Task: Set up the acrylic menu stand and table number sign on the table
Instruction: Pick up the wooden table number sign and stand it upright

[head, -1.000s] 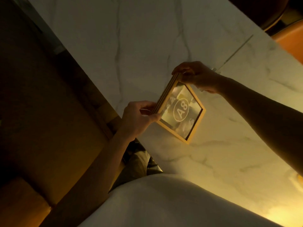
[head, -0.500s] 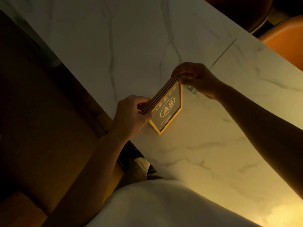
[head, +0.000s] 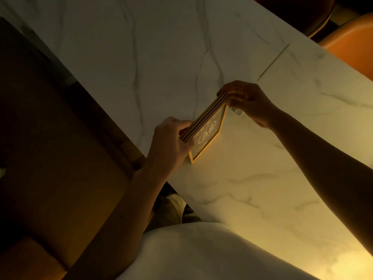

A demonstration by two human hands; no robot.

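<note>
A table number sign (head: 207,134) in a gold-coloured frame, marked "A8" in a white circle, stands nearly upright on the white marble table (head: 252,178) near its left edge. I look down on its ridged top edge. My left hand (head: 171,138) grips the sign's near end, my right hand (head: 244,100) its far end. A small clear piece (head: 236,111) shows just under my right hand; what it is I cannot tell. No separate menu stand is recognisable.
A thin seam (head: 272,63) runs across the tabletop beyond my right hand. Orange chairs (head: 353,45) stand at the far right corner. A dim brown bench or floor (head: 50,158) lies left of the table. My white shirt (head: 201,253) fills the bottom.
The sign has tipped from leaning back with its face toward me to almost upright, so its face appears narrower. Both hands kept their hold on its ends.
</note>
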